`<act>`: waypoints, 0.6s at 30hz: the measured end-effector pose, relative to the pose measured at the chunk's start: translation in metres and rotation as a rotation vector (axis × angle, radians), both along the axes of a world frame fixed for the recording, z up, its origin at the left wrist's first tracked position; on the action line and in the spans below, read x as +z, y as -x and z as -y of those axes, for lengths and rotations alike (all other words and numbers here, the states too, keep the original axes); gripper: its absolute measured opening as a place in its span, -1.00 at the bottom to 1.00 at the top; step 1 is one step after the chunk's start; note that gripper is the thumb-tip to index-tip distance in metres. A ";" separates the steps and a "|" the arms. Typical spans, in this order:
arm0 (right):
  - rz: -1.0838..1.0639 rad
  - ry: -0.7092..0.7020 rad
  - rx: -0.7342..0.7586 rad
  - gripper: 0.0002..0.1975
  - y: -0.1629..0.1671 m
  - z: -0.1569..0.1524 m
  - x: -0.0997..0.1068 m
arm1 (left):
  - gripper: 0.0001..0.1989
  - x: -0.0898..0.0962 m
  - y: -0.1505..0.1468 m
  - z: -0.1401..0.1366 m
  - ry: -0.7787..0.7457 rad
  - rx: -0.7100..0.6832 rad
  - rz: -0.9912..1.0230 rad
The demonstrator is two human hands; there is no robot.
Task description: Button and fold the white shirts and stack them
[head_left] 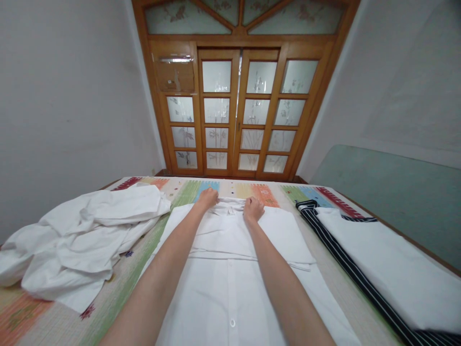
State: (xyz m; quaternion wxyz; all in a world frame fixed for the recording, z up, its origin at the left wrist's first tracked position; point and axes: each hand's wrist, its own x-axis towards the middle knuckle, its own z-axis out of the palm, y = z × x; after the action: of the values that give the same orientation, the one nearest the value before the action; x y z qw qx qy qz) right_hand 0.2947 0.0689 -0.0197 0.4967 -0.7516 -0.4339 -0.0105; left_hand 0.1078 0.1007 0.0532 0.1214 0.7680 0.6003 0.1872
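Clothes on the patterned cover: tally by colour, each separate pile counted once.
Plain white: 2 (crumpled pile, left; buttoned pile, middle, gripped by left hand and right hand)
White with black stripes: 1 (striped pile, right)
Total: 3

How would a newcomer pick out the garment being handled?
Below wooden doors lies a patterned cover. In its middle is the white garment, left hand and right hand at its far end. A button strip sets it apart from the rumpled cloth leftward and black-edged garment rightward.
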 end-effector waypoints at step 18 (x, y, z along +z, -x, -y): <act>-0.039 -0.090 0.147 -0.74 -0.005 -0.002 0.001 | -0.78 -0.052 -0.007 0.057 -0.166 0.049 0.119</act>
State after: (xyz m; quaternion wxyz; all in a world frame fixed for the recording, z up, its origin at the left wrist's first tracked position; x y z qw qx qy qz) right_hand 0.2997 0.0710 -0.0189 0.5378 -0.6947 -0.4772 0.0213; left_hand 0.1145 0.0436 0.0007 0.0880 0.7480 0.5931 0.2847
